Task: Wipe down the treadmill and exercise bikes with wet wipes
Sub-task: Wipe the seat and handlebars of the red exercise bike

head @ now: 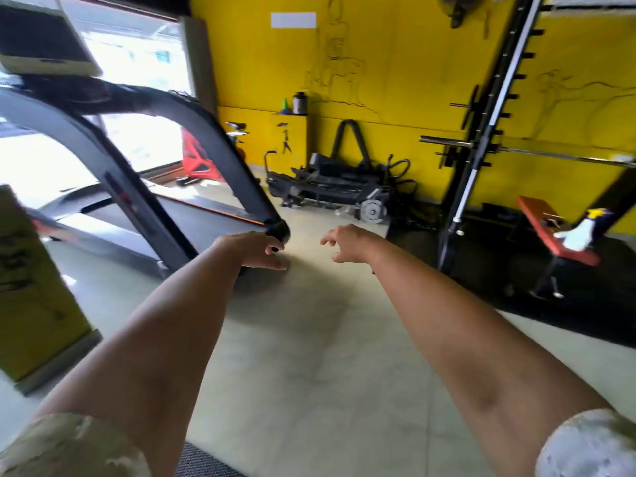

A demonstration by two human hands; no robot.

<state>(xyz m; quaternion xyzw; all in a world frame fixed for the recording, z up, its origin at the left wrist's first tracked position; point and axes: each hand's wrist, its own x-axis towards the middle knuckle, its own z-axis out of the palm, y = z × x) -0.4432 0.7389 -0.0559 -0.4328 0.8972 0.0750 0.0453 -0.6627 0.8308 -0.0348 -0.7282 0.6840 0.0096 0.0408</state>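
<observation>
The yellow wall point(395, 63) closes the room at the back, and the pale floor point(327, 339) fills the lower half of the view. The treadmill point(237, 166) stands at the left before a bright window, its dark handrail sloping down toward the middle. A black weight rack point(481, 139) rises at the right, with a bar across it. Below the rack stands a bench point(550, 232) with a red pad, and a white thing, too blurred to name, rests on it. A yellow box point(31, 287) stands on the floor at the left edge. A dark machine in pieces point(330, 187) lies on the floor against the wall. Behind the treadmill, near the window, is a red exercise bike point(198, 160), partly hidden.

Both arms reach forward. The left hand point(254, 249) is just at the lower end of the handrail, its fingers loosely spread; I cannot tell if they touch it. The right hand point(344, 241) hangs in the air beside it, apart from the treadmill, fingers loosely curled and holding nothing.
</observation>
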